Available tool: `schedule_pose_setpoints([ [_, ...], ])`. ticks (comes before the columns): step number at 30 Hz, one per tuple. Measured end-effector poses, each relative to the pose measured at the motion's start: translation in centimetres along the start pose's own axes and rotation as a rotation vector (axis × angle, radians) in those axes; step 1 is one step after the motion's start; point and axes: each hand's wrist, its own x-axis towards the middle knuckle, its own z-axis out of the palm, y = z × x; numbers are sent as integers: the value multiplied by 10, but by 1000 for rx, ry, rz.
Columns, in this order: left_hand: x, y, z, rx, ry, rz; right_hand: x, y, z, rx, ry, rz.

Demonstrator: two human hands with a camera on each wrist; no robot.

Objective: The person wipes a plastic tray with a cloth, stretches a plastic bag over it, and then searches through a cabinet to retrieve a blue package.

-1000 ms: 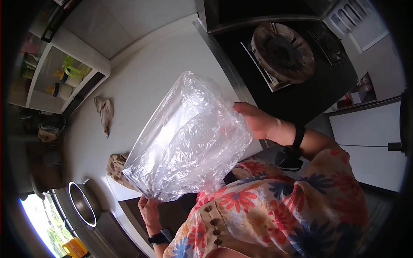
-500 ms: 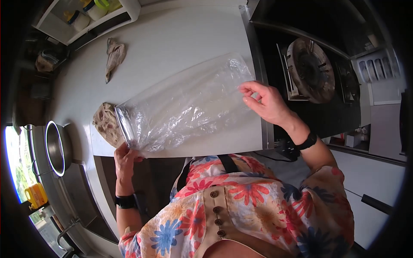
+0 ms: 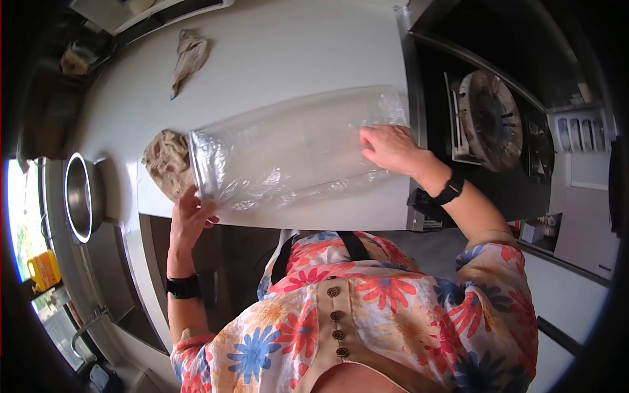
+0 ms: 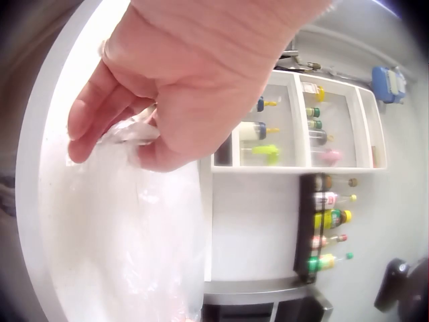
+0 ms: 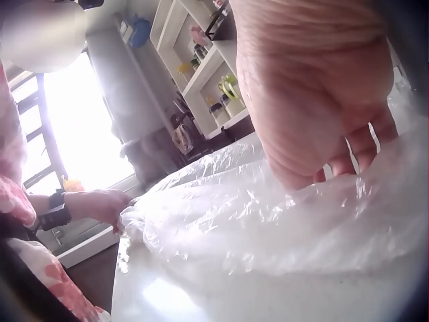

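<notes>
A large clear plastic bag lies spread over the white countertop, its folded, shiny end at the left. At that end's near corner, my left hand pinches the film between thumb and fingers; the left wrist view shows the crumpled plastic in the grip. Toward the other end my right hand rests palm down on the bag. Its fingers reach down onto the film in the right wrist view, with the tips partly hidden. A crumpled brown cloth sits against the bag's left end.
Another cloth lies farther back on the counter. To the right stands a gas stove with a round burner. A metal basin is at the left beside a yellow container. White shelves hold bottles at the back.
The bag, earlier held up and bunched, came down and now lies flatter across the counter. The right hand left the film, then came down onto it. The left hand kept its corner.
</notes>
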Motion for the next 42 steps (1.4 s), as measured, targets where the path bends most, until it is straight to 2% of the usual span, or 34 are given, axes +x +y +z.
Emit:
schedule_pose_setpoints([
  [1, -2, 2, -5, 0, 29, -19, -1, 0, -3, 28, -12, -7],
  [3, -5, 4, -16, 392, 186, 165, -5, 2, -14, 122, -71, -17],
  [4, -10, 11, -17, 463, 297, 246, -8, 4, -22, 183, -118, -25],
  [5, -17, 26, -12, 458, 361, 262, -12, 7, -26, 195, -75, -66],
  [7, -18, 38, -2, 677, 354, 568, -20, 1, -39, 175, 10, -75],
  [9, -11, 54, 18, 883, 208, 768, -23, -7, -46, 197, 43, -78],
  [11, 5, 56, 35, 936, 92, 790, -25, -14, -44, 217, 75, -75],
  [13, 26, 46, 44, 997, 90, 778, -23, -20, -32, -66, 237, -343],
  [14, 34, 42, 47, 1062, 75, 776, -22, -18, -24, -47, 105, -305],
  [21, 48, 35, 51, 1137, -5, 705, -11, -14, -6, -87, 82, -295],
  [27, 52, 36, 60, 1148, 41, 664, 0, -3, 2, -87, 98, -307],
  [33, 57, 32, 60, 1113, 84, 711, 10, 1, 8, -116, 160, -332],
  [35, 55, 36, 53, 1075, 114, 763, 11, 3, 11, -104, 197, -304],
  [37, 49, 47, 44, 860, 122, 805, 10, 4, 10, -94, 180, -289],
  [38, 40, 55, 41, 781, 198, 884, 10, 4, 9, -81, 166, -279],
  [42, 12, 62, 42, 668, 111, 1005, 9, 7, -3, -14, 120, -287],
])
